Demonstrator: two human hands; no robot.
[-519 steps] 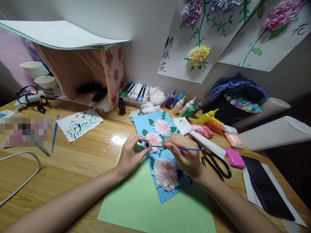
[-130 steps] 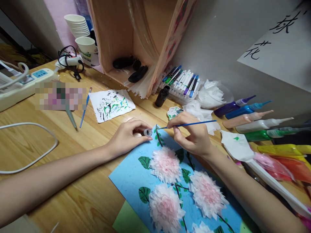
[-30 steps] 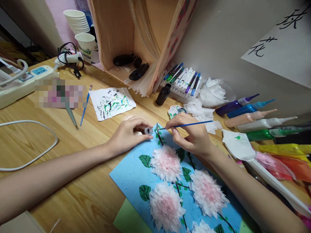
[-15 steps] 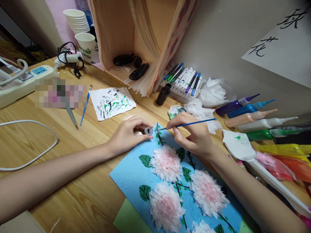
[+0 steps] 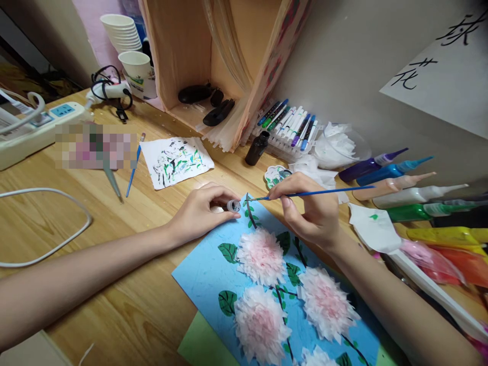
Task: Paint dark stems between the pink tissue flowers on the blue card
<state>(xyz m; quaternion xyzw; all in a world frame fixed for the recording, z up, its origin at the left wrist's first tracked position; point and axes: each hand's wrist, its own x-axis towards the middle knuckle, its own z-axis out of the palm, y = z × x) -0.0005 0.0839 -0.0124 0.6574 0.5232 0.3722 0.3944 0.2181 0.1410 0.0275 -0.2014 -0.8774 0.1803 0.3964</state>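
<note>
My right hand grips a thin blue paintbrush. The brush's tip is at the dark painted stem near the top corner of a blue sheet. Small green leaves line that stem. Between the thumb and fingers of my left hand is a small pale cap, its dark-stained inside facing right, beside the sheet's corner. Pink-and-white tissue paper flowers stand out from the sheet, with larger dark green leaves painted around them.
A paint-smeared tissue and another brush lie to the left. An uncapped black bottle and a small palette stand beyond my hands. Several paint bottles line the right. A power strip is far left.
My right hand has shifted slightly right with the paintbrush, which now lies flatter, its tip moved a little along the stem. My left hand stays in place with the cap.
</note>
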